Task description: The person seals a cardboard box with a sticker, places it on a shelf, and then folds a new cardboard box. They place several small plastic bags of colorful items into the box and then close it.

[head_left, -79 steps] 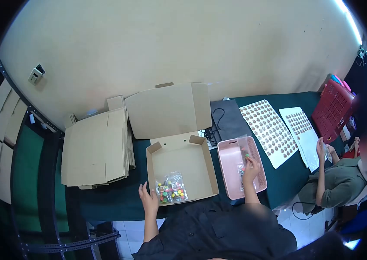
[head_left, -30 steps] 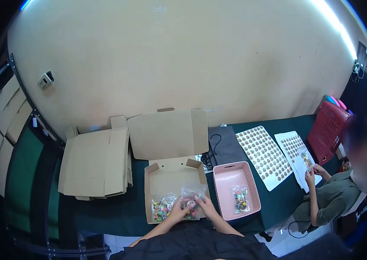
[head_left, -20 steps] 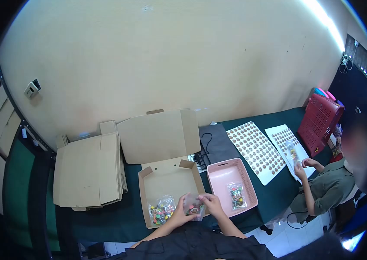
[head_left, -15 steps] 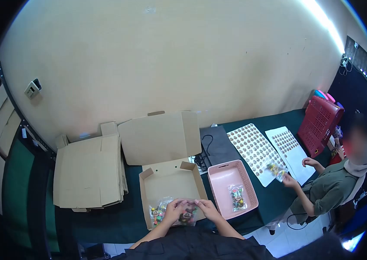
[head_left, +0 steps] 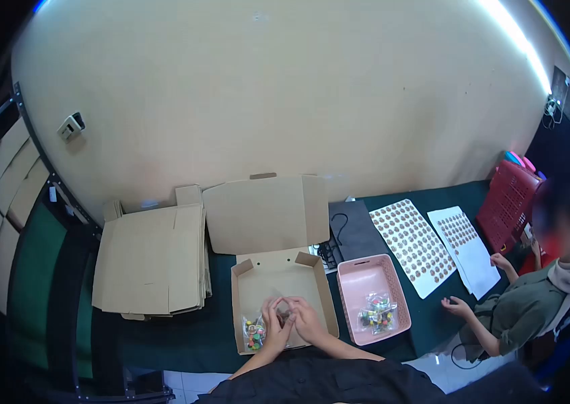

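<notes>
Both my hands are together over the front of an open cardboard box. My left hand and my right hand are closed around a clear plastic packet with dark contents, mostly covered by my fingers. Left of my hands, inside the box, lies another clear packet of small colourful pieces. The box's lid stands raised at the back. To the right, a pink plastic basket holds clear packets of colourful pieces.
Flattened cardboard boxes are stacked at left. Sheets with rows of round printed stickers lie right of a dark flat case. A co-worker stands at right beside a maroon basket. A wall rises behind.
My hands have drawn closer together around the packet. The co-worker has let go of a packet, and the pink basket now holds one more. The whole view has shifted slightly.
</notes>
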Available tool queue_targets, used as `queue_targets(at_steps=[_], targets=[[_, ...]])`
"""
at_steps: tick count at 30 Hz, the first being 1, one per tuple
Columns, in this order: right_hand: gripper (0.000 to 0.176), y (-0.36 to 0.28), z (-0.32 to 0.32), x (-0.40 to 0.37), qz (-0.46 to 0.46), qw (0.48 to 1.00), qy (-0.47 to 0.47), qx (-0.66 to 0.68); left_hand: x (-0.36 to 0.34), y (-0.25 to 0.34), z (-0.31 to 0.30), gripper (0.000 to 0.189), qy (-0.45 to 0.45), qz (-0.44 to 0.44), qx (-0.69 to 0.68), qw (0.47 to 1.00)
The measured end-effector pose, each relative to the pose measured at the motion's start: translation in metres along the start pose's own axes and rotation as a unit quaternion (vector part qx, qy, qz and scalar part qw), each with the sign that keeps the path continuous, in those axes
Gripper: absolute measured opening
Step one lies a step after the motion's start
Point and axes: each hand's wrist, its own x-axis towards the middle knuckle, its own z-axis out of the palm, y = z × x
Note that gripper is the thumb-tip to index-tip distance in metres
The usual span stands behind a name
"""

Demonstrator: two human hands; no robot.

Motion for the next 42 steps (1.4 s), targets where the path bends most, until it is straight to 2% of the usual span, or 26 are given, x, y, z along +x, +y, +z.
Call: queue_targets(at_steps=[1,3,4,5,7,8,9,11,12,14,15,16,23,25,26,27,29,30,31,33,35,37,38,39,41,42], targets=[[0.033,-0.006,-0.002,0.000,-0.004,1.000,-0.006,0.000,0.001,-0.002,0.000,0.058,0.007,0.000,0.000,1.000],[0.033,-0.023,-0.010,0.005,-0.041,0.999,-0.006,-0.011,0.003,-0.005,0.000,0.059,-0.039,0.054,-0.168,0.983],[0.031,-0.026,-0.017,0.008,-0.036,0.999,-0.016,0.014,0.002,-0.004,0.003,0.049,-0.003,0.061,-0.217,0.974],[0.031,-0.020,-0.019,0.009,-0.036,0.999,-0.018,0.014,0.002,-0.008,0.004,0.049,-0.001,0.061,-0.218,0.974],[0.031,-0.005,-0.024,0.011,-0.011,0.999,-0.019,-0.039,0.002,-0.017,0.008,0.038,0.010,-0.071,-0.238,0.969],[0.030,-0.015,-0.020,0.012,0.022,0.997,0.061,-0.039,0.005,-0.012,0.011,0.029,0.067,-0.029,-0.233,0.970],[0.030,-0.007,-0.016,0.013,0.018,0.997,0.062,-0.040,0.006,-0.011,0.009,0.029,0.068,-0.024,-0.234,0.970],[0.021,0.009,-0.008,0.011,0.147,0.975,0.111,0.124,0.003,-0.014,0.000,0.025,0.026,-0.098,-0.220,0.970],[0.021,0.012,-0.013,0.011,0.147,0.975,0.110,0.127,0.004,-0.014,0.001,0.024,0.034,-0.088,-0.213,0.973],[0.015,0.010,-0.032,0.007,0.042,0.997,-0.002,0.066,0.003,-0.003,0.000,0.021,0.028,-0.090,-0.214,0.972],[0.012,-0.001,-0.037,0.008,0.049,0.996,0.013,0.076,0.004,0.002,-0.001,0.018,0.020,-0.089,-0.221,0.971],[0.012,-0.008,-0.045,0.009,0.065,0.994,0.009,0.089,0.006,-0.001,0.000,0.013,0.041,0.008,-0.130,0.991],[0.018,-0.010,-0.064,0.011,0.074,0.992,-0.018,0.097,0.012,0.009,-0.004,0.016,0.016,-0.002,-0.135,0.991],[0.019,-0.007,-0.062,0.010,0.079,0.991,-0.012,0.103,0.013,0.015,-0.008,0.020,-0.013,-0.076,-0.181,0.981],[0.021,-0.007,-0.060,0.009,0.084,0.990,-0.008,0.110,0.014,0.017,-0.014,0.026,-0.050,-0.163,-0.171,0.971],[0.021,-0.008,-0.058,0.009,0.086,0.990,-0.007,0.109,0.016,0.017,-0.012,0.026,-0.052,-0.164,-0.171,0.970],[0.022,-0.010,-0.054,0.008,0.130,0.979,0.073,0.140,0.021,0.009,-0.006,0.031,0.100,0.014,-0.248,0.963],[0.023,-0.009,-0.053,0.009,0.112,0.978,0.087,0.154,0.022,-0.003,-0.014,0.040,0.033,0.009,-0.192,0.981],[0.023,-0.010,-0.050,0.009,0.113,0.978,0.087,0.154,0.020,-0.012,-0.011,0.040,0.033,0.008,-0.192,0.981],[0.025,-0.022,-0.043,0.012,0.080,0.987,0.085,0.113,0.017,-0.006,-0.009,0.053,-0.048,0.025,-0.101,0.993],[0.025,-0.017,-0.031,0.010,0.059,0.992,0.059,0.099,0.015,-0.001,0.000,0.055,-0.048,0.035,-0.132,0.989],[0.027,-0.017,-0.023,0.011,0.015,0.991,0.036,0.125,0.013,0.002,0.005,0.053,-0.037,-0.031,-0.271,0.961],[0.027,-0.021,-0.024,0.011,0.034,0.992,0.020,0.122,0.012,0.001,0.007,0.044,-0.020,-0.034,-0.282,0.959],[0.027,-0.026,-0.023,0.013,0.034,0.992,0.019,0.123,0.012,-0.007,0.007,0.044,-0.019,-0.034,-0.282,0.959],[0.022,-0.034,-0.017,0.018,0.000,0.986,0.162,-0.034,0.014,-0.016,0.004,0.036,-0.015,-0.071,-0.229,0.971],[0.020,-0.029,-0.014,0.018,0.037,0.976,0.214,0.003,0.013,-0.016,0.004,0.027,0.012,-0.058,-0.207,0.977]])
